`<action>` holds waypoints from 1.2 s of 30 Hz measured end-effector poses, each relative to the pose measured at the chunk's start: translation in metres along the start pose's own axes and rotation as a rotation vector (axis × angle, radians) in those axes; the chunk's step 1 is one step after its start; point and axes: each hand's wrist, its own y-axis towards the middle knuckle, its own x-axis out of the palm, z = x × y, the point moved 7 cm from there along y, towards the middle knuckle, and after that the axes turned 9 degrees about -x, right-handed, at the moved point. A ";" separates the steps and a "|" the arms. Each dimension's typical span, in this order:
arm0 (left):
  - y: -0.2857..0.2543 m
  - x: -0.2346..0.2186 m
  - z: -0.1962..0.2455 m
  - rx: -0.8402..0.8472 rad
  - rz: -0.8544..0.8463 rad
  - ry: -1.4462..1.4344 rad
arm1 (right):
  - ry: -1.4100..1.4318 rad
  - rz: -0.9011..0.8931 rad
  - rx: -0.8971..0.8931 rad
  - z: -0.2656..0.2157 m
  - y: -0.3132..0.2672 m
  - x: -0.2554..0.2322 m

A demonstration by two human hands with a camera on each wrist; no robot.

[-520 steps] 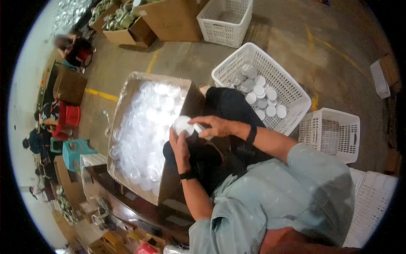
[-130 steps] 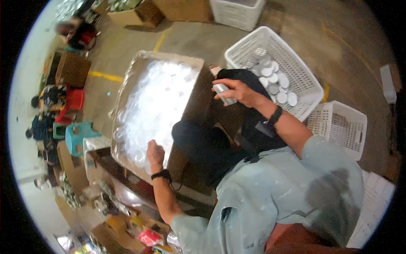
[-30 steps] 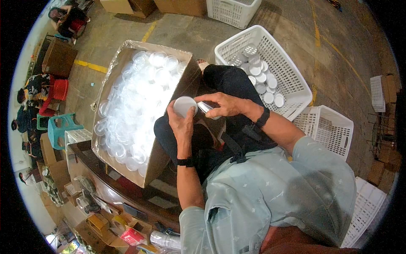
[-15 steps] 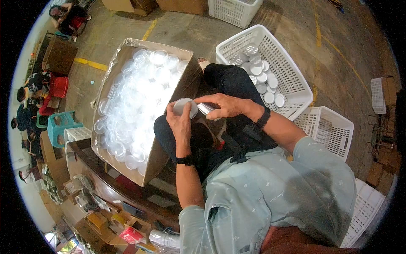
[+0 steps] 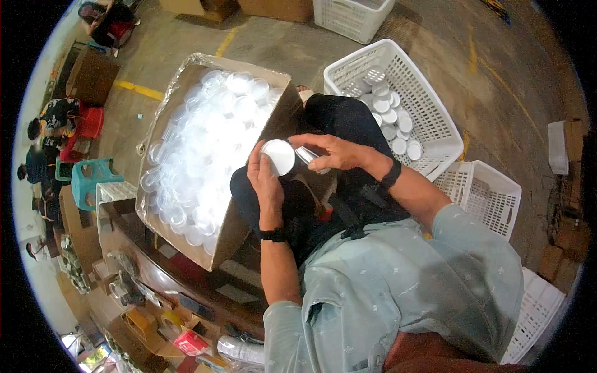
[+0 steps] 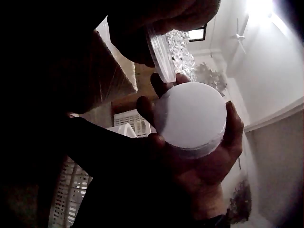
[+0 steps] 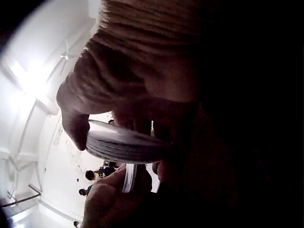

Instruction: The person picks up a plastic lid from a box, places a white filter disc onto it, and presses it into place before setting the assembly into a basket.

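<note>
My left hand (image 5: 267, 178) holds a round white lid (image 5: 278, 157) by its edge, thumb on its near side. In the left wrist view this lid (image 6: 161, 54) shows edge-on as a thin disc. My right hand (image 5: 339, 154) grips a short stack of lids (image 7: 126, 142), thumb and fingers at opposite sides of the rims. The stack's flat white face (image 6: 192, 114) points toward the left hand. Both hands are close together over the lap. Left of them, a cardboard box (image 5: 249, 224) is heaped with clear round plastic pieces (image 5: 205, 149).
A white plastic basket (image 5: 429, 81) with loose white and silvery lids (image 5: 388, 115) stands beyond the right arm. Another white basket (image 5: 507, 205) is beside it. A dark table (image 5: 130, 230) lies at the left, a teal stool (image 5: 93, 180) further off. People sit along the left wall.
The left hand has come back from over the box, where it was some seconds ago, and now holds a lid. In the last half second, the lid has tilted to face upward more.
</note>
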 end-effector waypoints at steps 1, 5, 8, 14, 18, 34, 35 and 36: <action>0.000 -0.001 0.000 0.017 0.008 -0.039 | 0.077 0.021 0.020 -0.005 0.000 0.000; 0.000 0.005 0.005 -0.008 -0.014 0.054 | -0.019 -0.102 0.052 0.005 -0.002 0.004; 0.003 0.005 0.000 0.006 -0.033 0.074 | -0.032 -0.064 -0.005 0.009 -0.001 0.002; 0.007 0.000 -0.012 0.114 0.004 0.111 | 0.201 0.024 0.135 0.003 -0.002 -0.003; -0.002 0.005 0.002 0.075 0.013 0.268 | 0.027 0.005 0.023 0.012 -0.001 0.001; 0.048 -0.120 0.071 0.036 0.174 0.403 | 0.976 0.877 -0.276 -0.002 -0.055 -0.092; 0.058 -0.131 0.065 -0.011 0.166 0.531 | 0.977 0.884 -0.275 -0.001 -0.055 -0.089; 0.066 -0.138 0.060 -0.059 0.156 0.659 | 0.907 0.801 -0.275 -0.007 -0.049 -0.082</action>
